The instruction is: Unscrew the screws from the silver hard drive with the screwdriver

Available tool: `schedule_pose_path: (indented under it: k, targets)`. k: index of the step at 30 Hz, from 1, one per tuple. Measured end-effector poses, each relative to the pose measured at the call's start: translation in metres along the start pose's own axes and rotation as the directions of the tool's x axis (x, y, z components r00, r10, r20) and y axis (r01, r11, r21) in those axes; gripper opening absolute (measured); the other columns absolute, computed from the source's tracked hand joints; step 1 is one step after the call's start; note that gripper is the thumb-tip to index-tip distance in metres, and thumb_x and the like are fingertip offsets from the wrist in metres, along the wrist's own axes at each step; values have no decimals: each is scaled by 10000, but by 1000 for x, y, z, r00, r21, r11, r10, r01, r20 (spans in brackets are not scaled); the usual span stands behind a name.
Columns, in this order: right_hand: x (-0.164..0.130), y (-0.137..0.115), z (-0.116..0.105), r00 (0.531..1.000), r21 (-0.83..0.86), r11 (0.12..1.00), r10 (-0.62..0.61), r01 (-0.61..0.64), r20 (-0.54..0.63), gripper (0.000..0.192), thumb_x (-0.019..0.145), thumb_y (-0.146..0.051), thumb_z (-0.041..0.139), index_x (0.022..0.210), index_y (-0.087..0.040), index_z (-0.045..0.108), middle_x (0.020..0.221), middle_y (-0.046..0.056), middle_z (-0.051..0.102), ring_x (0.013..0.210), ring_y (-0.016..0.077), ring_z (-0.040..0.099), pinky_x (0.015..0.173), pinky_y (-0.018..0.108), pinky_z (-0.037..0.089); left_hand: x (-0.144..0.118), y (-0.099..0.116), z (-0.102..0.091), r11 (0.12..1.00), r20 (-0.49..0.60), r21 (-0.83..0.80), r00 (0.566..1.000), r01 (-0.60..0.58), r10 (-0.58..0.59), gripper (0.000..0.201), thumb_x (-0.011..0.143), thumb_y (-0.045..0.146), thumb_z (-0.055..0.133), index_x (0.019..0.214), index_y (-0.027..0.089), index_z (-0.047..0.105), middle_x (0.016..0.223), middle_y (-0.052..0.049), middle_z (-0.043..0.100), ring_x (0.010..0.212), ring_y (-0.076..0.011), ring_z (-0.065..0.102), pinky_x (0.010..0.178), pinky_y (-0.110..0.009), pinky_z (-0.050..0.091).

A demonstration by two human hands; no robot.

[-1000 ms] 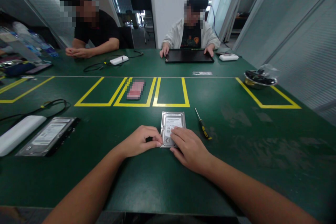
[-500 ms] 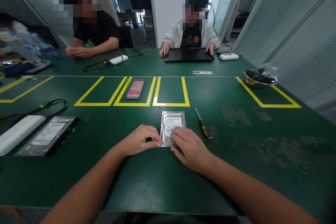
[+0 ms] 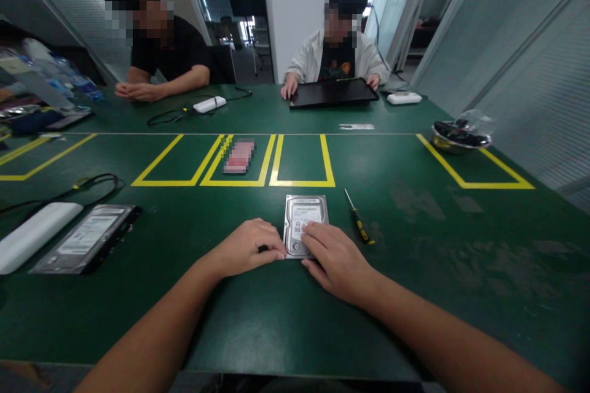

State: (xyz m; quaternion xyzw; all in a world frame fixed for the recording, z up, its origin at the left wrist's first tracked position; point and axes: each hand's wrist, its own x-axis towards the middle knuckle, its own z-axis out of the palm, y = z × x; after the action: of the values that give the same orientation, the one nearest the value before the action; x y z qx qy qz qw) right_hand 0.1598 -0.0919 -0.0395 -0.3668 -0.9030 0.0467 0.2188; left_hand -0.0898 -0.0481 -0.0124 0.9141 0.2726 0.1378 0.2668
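Note:
A silver hard drive (image 3: pixel 295 221) with a white label lies flat on the green table in front of me. My left hand (image 3: pixel 253 249) is closed, its thumb and fingertips pinched together at the drive's near left corner. Across the drive's right side rests my right hand (image 3: pixel 334 258), fingers over the label and thumb by the near edge, gripping it. The fingers cover the drive's lower right part. To the right lies a screwdriver (image 3: pixel 358 221) with a black and yellow handle, touched by neither hand.
Another hard drive (image 3: pixel 90 238) and a white power strip (image 3: pixel 41 234) lie at left. Yellow tape boxes cross the table, one holding a pink blurred object (image 3: pixel 238 156). A metal bowl (image 3: pixel 461 138) stands far right. Two people sit opposite, one holding a black panel (image 3: pixel 334 94).
My hands keep their places on the hard drive, with barely any shift. Across the table, the person in the light jacket has tilted the black panel, raising its right side.

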Motion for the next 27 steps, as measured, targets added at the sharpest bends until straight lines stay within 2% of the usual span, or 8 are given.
schedule_pose_path:
  k: [14, 27]
  targets:
    - [-1, 1, 0, 1000, -2, 1000, -14, 14, 9, 380, 911, -253, 562, 1252, -88, 582, 1340, 166, 592, 1266, 303, 516, 1083, 465, 424, 0, 2, 3, 997, -15, -11, 997, 74, -75, 71, 881, 228, 632, 860, 193, 690, 835, 9, 690, 798, -134, 620, 799, -275, 403]
    - [0, 2, -2, 999, 3, 999, -36, 36, 10, 382, 912, -247, 565, 1257, -85, 579, 1331, 175, 598, 1260, 300, 522, 1076, 474, 430, 2, 3, 3, 997, -3, -18, 997, 81, -81, 85, 859, 201, 601, 833, 181, 680, 802, 3, 665, 760, -132, 600, 788, -280, 426]
